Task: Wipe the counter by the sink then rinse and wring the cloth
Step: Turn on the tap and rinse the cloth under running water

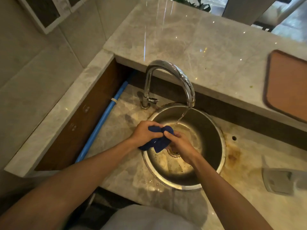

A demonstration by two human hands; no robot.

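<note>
A dark blue cloth (pixel 159 141) is bunched up between both hands over the left part of the round steel sink (pixel 216 130). My left hand (pixel 144 132) grips its left end and my right hand (pixel 180 144) grips its right end, fingers closed on the fabric. Water runs from the curved chrome faucet (pixel 167 77) into the basin, falling just right of the cloth. The stained marble counter (pixel 240 163) surrounds the sink.
A raised marble ledge (pixel 199 47) runs behind the sink, with a brown tray (pixel 289 87) on it at the right. A blue pipe (pixel 101 120) runs along the left wall. A clear soap dish (pixel 282 180) sits on the counter at the right.
</note>
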